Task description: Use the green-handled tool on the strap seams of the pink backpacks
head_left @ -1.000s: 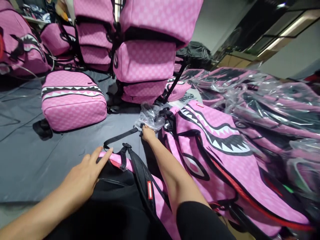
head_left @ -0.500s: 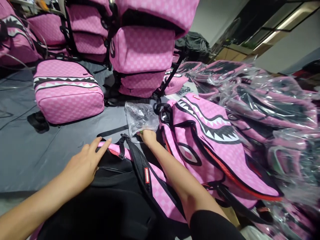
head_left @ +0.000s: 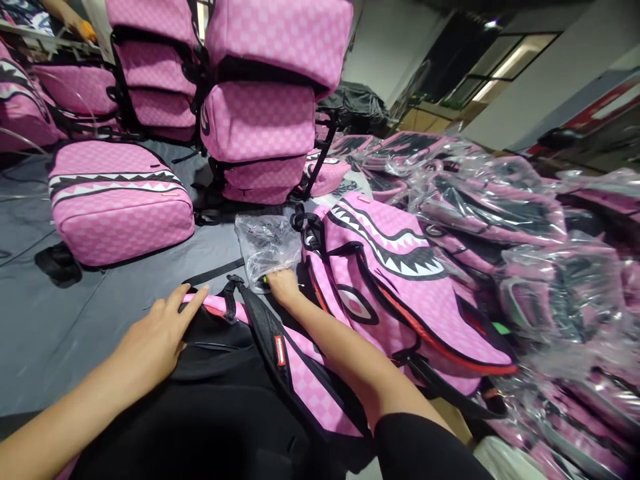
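A pink checkered backpack with a black back panel lies right in front of me. My left hand grips its top edge, index and middle fingers over the pink rim, near the black top handle. Beyond it, my right hand is closed at the lower edge of a clear plastic bag with dark small contents. A small yellow-green bit shows at its fingers, with a thin tip on the other side; its kind is unclear. Just right of that hand leans an unzipped pink backpack with shark teeth and red lining.
A shark-teeth backpack lies on the grey table cover at left. Stacked pink backpacks rise behind the plastic bag. Many plastic-wrapped backpacks are piled at right. Another person's arm shows at far upper left.
The view has turned slightly right, so things sit further left in it. My right hand has shifted slightly, showing more of the yellow-green bit. My left hand keeps its grip.
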Demonstrator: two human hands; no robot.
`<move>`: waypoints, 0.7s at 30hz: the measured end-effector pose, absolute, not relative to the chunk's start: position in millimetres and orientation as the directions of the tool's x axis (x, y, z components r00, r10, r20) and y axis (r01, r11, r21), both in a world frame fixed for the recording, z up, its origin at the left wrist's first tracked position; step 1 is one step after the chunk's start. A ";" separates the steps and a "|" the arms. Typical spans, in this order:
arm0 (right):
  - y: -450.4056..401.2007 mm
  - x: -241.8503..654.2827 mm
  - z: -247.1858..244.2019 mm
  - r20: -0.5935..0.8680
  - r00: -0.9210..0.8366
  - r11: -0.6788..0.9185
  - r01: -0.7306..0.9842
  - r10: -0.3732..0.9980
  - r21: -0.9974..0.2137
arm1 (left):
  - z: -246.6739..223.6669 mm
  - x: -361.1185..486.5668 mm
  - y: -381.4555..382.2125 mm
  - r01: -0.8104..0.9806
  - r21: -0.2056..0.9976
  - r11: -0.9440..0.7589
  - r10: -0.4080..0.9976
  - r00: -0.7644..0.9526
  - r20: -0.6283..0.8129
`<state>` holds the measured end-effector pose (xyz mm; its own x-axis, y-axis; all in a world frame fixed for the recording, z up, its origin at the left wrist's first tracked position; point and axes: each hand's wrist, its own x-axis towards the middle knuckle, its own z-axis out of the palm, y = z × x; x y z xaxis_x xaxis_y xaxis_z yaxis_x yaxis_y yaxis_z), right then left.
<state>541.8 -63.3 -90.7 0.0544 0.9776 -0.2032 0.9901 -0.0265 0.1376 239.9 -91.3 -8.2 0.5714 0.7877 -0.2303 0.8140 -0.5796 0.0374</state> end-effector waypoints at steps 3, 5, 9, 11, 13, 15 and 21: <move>-76.1 539.1 -75.8 -0.116 0.123 -0.121 0.992 0.986 0.025 | -3.8 242.2 -91.7 0.814 0.044 -0.580 0.783 0.571 -0.248; -90.7 535.2 -59.0 -0.046 0.161 -0.164 0.984 0.986 -0.064 | -0.4 243.6 -91.9 0.812 0.056 -0.582 0.777 0.575 -0.257; -131.6 523.5 -11.1 0.046 0.194 -0.170 0.933 0.980 -0.318 | 3.7 244.9 -90.7 0.806 0.076 -0.587 0.764 0.583 -0.276; -150.5 513.3 9.9 0.022 0.183 -0.126 0.757 0.983 -0.641 | 4.3 244.8 -90.3 0.804 0.081 -0.589 0.762 0.586 -0.275; -162.7 499.4 21.1 -0.015 0.151 -0.086 0.477 0.988 -0.875 | 4.5 244.2 -90.8 0.804 0.090 -0.588 0.763 0.588 -0.268; -167.0 483.8 21.3 -0.022 0.107 -0.060 0.364 0.994 -0.929 | 4.8 243.1 -92.2 0.802 0.103 -0.589 0.761 0.593 -0.262; -160.1 439.2 3.6 0.034 -0.125 0.111 0.679 0.992 -0.725 | 7.0 236.5 -97.2 0.802 0.226 -0.553 0.778 0.594 -0.204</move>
